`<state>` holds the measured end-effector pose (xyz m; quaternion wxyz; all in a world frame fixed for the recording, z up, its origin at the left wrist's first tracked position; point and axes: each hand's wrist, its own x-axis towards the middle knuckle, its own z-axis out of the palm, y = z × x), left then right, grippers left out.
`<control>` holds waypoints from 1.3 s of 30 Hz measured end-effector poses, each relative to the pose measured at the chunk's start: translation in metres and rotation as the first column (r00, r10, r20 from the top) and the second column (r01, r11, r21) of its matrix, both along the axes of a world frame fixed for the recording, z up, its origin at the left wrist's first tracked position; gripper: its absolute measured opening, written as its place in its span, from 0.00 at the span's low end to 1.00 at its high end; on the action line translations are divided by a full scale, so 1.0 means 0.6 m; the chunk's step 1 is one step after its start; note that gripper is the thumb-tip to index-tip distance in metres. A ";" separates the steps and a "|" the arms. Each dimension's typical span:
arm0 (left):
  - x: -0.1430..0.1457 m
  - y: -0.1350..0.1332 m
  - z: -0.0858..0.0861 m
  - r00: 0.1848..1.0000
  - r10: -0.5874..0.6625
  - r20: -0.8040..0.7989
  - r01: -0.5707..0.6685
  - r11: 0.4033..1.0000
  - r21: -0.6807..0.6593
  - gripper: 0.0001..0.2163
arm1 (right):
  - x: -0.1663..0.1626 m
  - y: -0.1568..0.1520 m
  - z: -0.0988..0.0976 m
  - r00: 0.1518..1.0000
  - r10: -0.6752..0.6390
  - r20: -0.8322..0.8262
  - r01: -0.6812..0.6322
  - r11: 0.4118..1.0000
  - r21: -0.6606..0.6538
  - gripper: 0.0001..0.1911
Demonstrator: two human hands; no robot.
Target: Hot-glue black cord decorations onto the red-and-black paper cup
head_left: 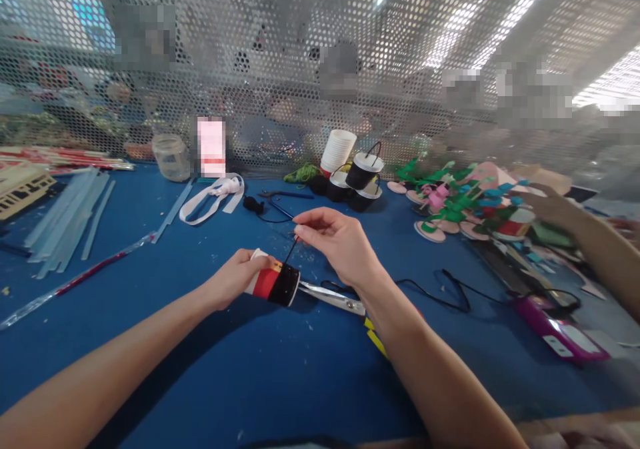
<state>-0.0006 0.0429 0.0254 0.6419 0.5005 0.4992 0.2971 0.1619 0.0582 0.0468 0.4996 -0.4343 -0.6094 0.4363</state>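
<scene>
Bare forearms (pixel 125 369) extend, left hand (pixel 234 277) gripping a striped cup (pixel 267 282), right hand (pixel 340 241) pinching black yarn (pixel 291 252).

I face a grey perforated screen (pixel 280 49) dotted with rows of round holes. The flat blue surface (pixel 300 395) stretches from me to the screen's foot, with pale specks on it and a brownish near edge (pixel 560 427) on the side away from the screen. Through the screen's upper right I see slanting strips of bright light (pixel 610 79); behind its upper left glows a blue patch (pixel 90 15), too blurred for me to identify.
</scene>
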 end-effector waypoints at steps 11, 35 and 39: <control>0.000 -0.009 0.002 0.997 -0.074 0.010 0.073 0.991 0.111 0.12 | 0.000 0.008 -0.015 0.994 -0.031 0.104 0.031 1.000 0.001 0.06; -0.013 -0.019 -0.007 0.978 -0.152 -0.143 0.202 0.869 0.452 0.17 | -0.014 0.006 -0.022 0.972 0.096 0.216 -0.071 0.990 -0.124 0.04; -0.013 -0.018 -0.006 0.972 -0.136 -0.191 0.217 0.831 0.512 0.17 | -0.016 0.005 -0.022 0.968 0.115 0.223 -0.085 0.987 -0.139 0.04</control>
